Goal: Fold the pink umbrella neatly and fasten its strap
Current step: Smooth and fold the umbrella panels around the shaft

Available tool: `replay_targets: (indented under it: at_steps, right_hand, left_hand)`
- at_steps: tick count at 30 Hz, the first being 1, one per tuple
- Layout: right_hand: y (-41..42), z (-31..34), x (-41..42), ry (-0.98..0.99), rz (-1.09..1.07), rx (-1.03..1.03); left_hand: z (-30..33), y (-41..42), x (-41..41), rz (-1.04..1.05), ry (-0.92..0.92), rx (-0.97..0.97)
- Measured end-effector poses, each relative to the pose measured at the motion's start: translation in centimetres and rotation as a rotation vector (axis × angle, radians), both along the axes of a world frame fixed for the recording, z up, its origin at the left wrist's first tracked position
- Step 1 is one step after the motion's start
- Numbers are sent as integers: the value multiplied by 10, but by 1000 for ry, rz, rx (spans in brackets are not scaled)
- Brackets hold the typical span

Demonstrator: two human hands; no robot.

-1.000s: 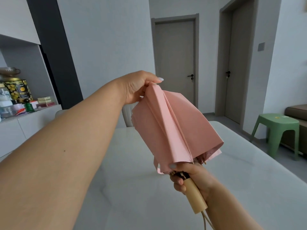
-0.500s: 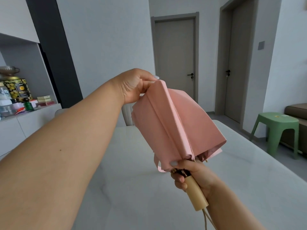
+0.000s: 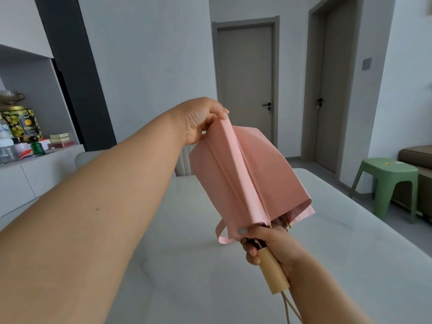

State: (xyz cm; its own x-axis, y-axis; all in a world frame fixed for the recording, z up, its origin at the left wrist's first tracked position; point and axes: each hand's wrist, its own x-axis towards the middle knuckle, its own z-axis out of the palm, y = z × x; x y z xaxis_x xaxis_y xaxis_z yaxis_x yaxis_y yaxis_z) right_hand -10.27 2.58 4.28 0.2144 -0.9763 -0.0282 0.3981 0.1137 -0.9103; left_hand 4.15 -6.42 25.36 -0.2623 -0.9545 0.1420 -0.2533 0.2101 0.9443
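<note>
The pink umbrella (image 3: 247,174) is collapsed, its loose canopy held up in the air over the table, top end pointing away from me. My left hand (image 3: 201,120) pinches a creased fold of the fabric near the top end. My right hand (image 3: 268,244) grips the umbrella just above its pale wooden handle (image 3: 273,272), thumb pressed on the canopy's lower edge. The pink strap (image 3: 221,232) hangs loose in a loop at the lower left of the canopy. A cord dangles from the handle's end.
A white marble-look table (image 3: 350,253) lies beneath my hands. A green plastic stool (image 3: 388,181) stands at the right, beside a brown sofa. A sideboard with tins and bottles (image 3: 23,132) is at the left. Two closed doors stand beyond.
The umbrella has tilted slightly, with my left hand shifting a little along the fold near the top. My right hand keeps its grip by the handle.
</note>
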Motion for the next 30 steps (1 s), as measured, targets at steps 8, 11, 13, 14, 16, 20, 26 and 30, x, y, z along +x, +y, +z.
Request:
replay_targets:
  at_steps: [8, 11, 13, 14, 16, 20, 26, 30]
  right_hand:
    - [-3, 1, -1, 5, -7, -37]
    - [-7, 3, -2, 27, -3, -56]
    - [-11, 6, -1, 51, -13, -64]
    - [-13, 7, -1, 60, -26, -65]
    - [-17, 8, 0, 79, -45, -80]
    - [-13, 4, -2, 122, -32, -95]
    - [-9, -11, -5, 124, -41, -69]
    - [-10, -16, -9, 106, -66, -57]
  left_hand:
    - [3, -6, -1, 0, 86, 16]
    - [6, -10, 2, 82, -171, -85]
    - [9, -11, 3, 107, -180, -118]
    - [10, -12, 5, 108, -138, -114]
    - [10, -10, 8, 95, -81, -78]
    - [0, -7, 11, 65, -188, -48]
    - [-1, -7, 11, 80, -227, -34]
    - [-4, -6, 6, 122, -339, -88]
